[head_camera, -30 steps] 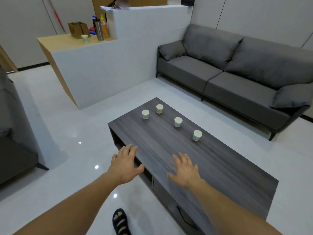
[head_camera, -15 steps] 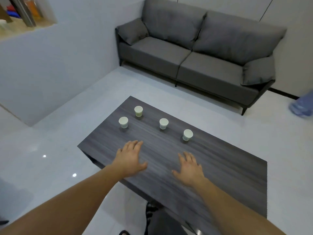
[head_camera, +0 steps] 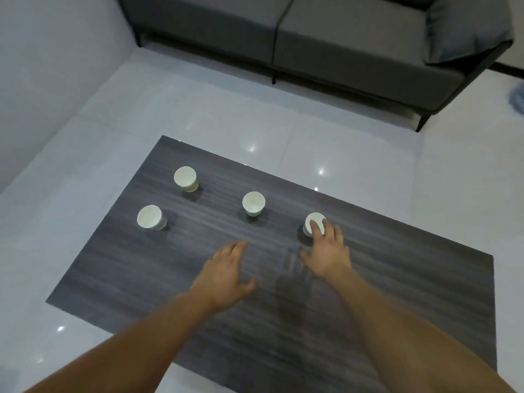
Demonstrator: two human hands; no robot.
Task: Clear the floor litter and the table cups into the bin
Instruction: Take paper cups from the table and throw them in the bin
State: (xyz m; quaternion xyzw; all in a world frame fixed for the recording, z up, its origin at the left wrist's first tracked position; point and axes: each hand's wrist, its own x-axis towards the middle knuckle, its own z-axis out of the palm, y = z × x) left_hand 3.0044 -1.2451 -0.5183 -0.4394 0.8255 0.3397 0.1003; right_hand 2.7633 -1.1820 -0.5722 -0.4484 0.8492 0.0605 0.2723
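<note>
Right hand (head_camera: 326,252): grip wide, fingers (head_camera: 317,228) laid over mouth of right-end cup (head_camera: 313,217). Left hand (head_camera: 226,275): grip wide, holds nothing, above desk (head_camera: 411,293).

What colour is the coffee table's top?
The table top is dark grey with streaky wood grain; head view.

Cups (head_camera: 253,203) well apart; open tabletop (head_camera: 127,273) on near side

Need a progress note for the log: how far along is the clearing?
Done: nothing visible; four small white cups stand on the dark wood-grain table. In hand: the right hand reaches over the rightmost cup, grip unclear; the left hand hovers open. Left: all four cups; no bin or floor litter in view.
</note>
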